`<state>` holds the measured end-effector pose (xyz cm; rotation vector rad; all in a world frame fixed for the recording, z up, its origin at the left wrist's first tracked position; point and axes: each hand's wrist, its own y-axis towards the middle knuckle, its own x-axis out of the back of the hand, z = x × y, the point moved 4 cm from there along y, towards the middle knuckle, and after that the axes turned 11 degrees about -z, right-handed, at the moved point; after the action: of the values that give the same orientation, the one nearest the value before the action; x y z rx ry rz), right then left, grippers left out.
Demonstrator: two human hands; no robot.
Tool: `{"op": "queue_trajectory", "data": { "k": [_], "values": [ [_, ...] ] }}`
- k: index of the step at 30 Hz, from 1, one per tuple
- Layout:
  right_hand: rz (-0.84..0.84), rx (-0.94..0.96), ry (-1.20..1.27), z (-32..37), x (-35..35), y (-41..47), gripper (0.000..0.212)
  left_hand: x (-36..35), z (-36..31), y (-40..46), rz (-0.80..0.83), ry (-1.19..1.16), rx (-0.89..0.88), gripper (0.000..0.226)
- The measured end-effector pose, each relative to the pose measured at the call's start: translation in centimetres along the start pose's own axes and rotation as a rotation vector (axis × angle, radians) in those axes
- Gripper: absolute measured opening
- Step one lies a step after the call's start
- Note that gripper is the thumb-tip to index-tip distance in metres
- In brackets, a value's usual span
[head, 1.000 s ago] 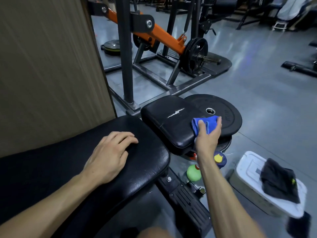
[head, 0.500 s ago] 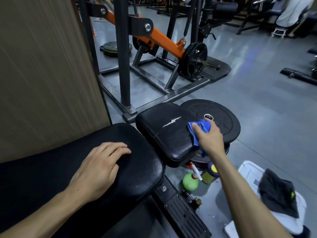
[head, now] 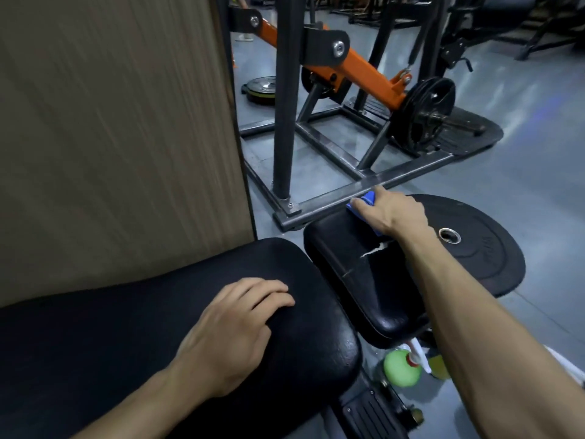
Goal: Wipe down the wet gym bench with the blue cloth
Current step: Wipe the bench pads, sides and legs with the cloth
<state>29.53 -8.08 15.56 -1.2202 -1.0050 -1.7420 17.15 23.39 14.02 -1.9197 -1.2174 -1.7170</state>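
- Your right hand [head: 394, 213] has the blue cloth [head: 367, 199] bunched under curled fingers [head: 359, 202], pressed onto the far edge of the small seat pad [head: 357, 274]; only a sliver of blue shows past your knuckles.
- Your left hand [head: 234, 331] lies flat on the long bench pad [head: 142, 327], fingers relaxed and holding nothing.
- Expect the cloth to be light, soft and floppy; keep it folded thick under the palm so it doesn't roll or slip out on wet vinyl.
- Both pads are black grained vinyl with rounded, cushioned edges, likely slick where damp.
- The seat pad has a pale tear [head: 375, 248] in its skin; I'd wipe along it gently so the cloth doesn't snag.
- A flat rubber weight plate [head: 493, 248] lies just beside the seat pad, a green spray bottle [head: 402, 369] on the floor below.
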Motion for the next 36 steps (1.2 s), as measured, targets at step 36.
{"op": "queue_trajectory", "data": {
  "k": [36],
  "values": [
    [-0.118,0.268,0.325,13.4,-1.9,-8.2,0.037,0.2,0.3,-0.5,-0.132,-0.069,-0.038,0.048]
  ]
}}
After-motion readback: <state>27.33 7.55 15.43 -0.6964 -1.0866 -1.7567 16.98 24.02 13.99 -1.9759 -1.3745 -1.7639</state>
